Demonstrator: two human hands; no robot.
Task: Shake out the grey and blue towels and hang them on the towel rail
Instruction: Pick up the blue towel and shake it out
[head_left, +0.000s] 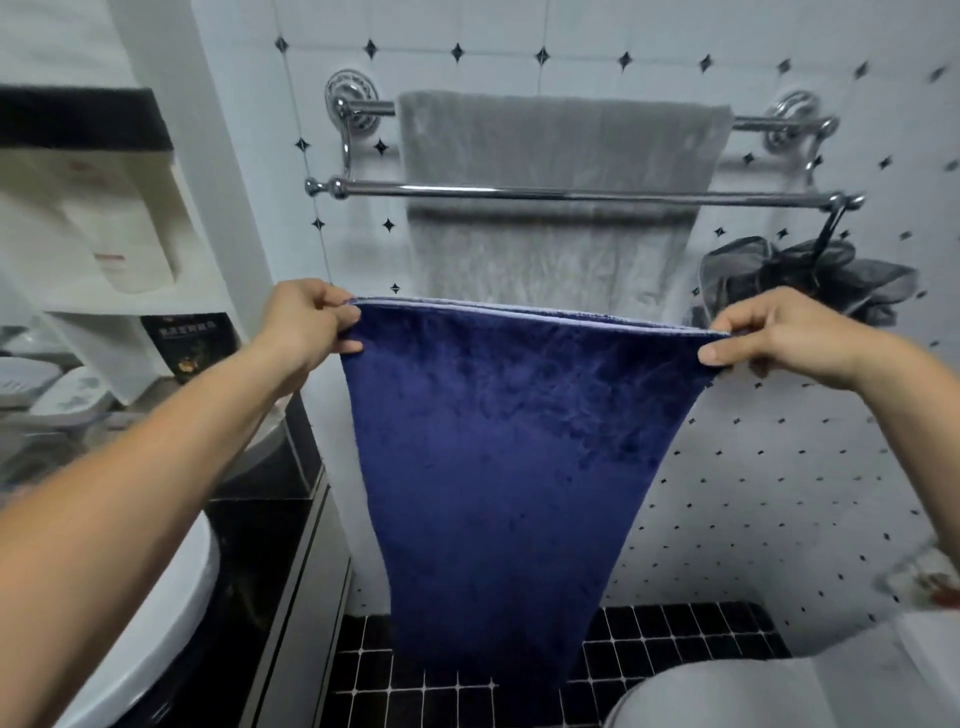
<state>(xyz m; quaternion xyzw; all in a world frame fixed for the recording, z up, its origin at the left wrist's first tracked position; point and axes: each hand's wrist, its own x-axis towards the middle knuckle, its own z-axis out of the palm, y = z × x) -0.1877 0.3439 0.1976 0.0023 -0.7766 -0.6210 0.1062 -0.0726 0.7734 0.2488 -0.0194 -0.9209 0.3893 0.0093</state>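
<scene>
While held stretched between both hands, blue towel (498, 441) hanging flat and full-length at centre frame, lower end down near the dark floor tiles (675, 649) at the bottom. Left hand (306, 322) at centre left, fingers (349, 314) pinched shut on the top left corner. Right hand (769, 338) at centre right, thumb and fingertips (712, 356) closed on the top right corner. Top hem taut and roughly level, tilted slightly down toward the right.

Grey towel (561, 176) already draped over the back bar of the towel rail (363, 110) in the upper middle of the frame, falling behind the front bar (571, 194). Front bar bare along most of its run, apart from a dark mesh bath sponge (779, 275) hung by a loop at its right end. Blue hem well below that front bar and in front of it, not touching.

Judged step: grey half done, blue towel shaken open and ready for hanging. Next move calls for raising both corners together above the front bar, carrying the hem over and behind it, then lowering until the cloth balances on both sides. Worth keeping the right corner left of the sponge loop, and the hem level, to avoid a bunched or lopsided drape. Possible snag: dragging against the grey towel behind and pulling it askew.
</scene>
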